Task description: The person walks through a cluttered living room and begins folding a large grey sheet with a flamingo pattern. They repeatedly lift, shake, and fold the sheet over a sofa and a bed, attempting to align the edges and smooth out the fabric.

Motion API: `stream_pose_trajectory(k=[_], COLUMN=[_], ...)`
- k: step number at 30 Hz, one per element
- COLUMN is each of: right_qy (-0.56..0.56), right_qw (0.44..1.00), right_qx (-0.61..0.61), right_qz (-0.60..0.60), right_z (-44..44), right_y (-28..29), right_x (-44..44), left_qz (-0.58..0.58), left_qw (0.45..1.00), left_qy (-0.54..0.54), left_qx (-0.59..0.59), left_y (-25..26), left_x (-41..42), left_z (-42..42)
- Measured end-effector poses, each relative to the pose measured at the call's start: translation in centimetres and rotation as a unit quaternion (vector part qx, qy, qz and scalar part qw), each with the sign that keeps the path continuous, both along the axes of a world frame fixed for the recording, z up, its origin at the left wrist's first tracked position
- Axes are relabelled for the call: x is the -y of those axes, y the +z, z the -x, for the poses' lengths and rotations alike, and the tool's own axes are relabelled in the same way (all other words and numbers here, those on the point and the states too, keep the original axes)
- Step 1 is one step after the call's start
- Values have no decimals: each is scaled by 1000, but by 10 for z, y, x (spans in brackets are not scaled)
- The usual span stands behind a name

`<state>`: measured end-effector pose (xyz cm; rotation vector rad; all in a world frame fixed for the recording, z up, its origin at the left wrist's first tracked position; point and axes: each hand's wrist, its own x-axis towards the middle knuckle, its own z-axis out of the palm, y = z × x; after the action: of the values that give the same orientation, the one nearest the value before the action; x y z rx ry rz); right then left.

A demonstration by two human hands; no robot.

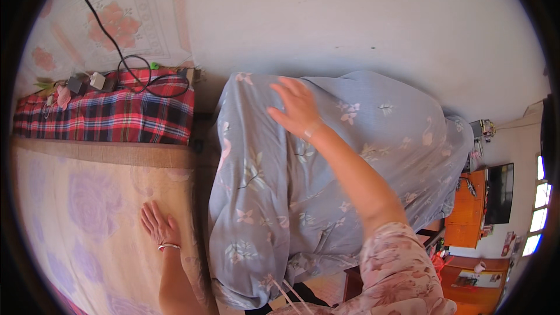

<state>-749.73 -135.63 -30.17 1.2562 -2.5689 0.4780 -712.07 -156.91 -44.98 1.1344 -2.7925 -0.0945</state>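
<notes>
My left hand [160, 226] lies flat on a beige cover with purple roses [92, 201], fingers slightly spread and a bangle at the wrist. It holds nothing. Stretched far forward, my right hand [298, 108] is over a grey-blue cloth printed with pale flowers and leaves [262, 170]. Its fingers are apart and nothing is in them. Whether the palm touches the cloth cannot be told. That cloth drapes in folds over a large, bulky form, which it hides. A narrow dark gap [201, 210] separates the cloth from the rose-patterned surface.
A red plaid cloth [144, 118] at the left bears a black cable [175, 95], a white charger [97, 81] and small items. Behind rises a pale wall [350, 17]. Far right stand an orange wooden cabinet [466, 214] and a television [500, 193].
</notes>
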Motion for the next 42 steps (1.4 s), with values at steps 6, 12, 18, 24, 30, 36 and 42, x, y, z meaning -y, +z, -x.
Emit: stream_pose_trajectory(k=[6, 12, 18, 24, 30, 36, 42], right_qy=[-214, -290, -279, -280, -274, -271, -277], right_qw=[966, 938, 937, 932, 933, 931, 931], right_qx=[-144, -182, -195, -209, -212, -219, -216], right_qz=[-16, 49, 84, 96, 98, 109, 101], right_z=[31, 57, 63, 66, 68, 74, 71], right_y=[78, 35, 32, 27, 29, 23, 25], right_x=[-182, -226, -213, -233, -235, -242, -243], left_qz=[41, 56, -169, -277, -179, -339, -61], left_qw=[999, 998, 973, 955, 968, 939, 981], left_qy=[-8, -17, 18, -101, -133, -48, -39], left_qx=[11, 29, -154, -39, 116, -12, -181], left_y=[0, -14, -21, 66, 82, 83, 131], left_x=[3, 1, 6, -114, -108, -92, 19], left_z=[-8, 2, -1, 131, 153, 162, 224])
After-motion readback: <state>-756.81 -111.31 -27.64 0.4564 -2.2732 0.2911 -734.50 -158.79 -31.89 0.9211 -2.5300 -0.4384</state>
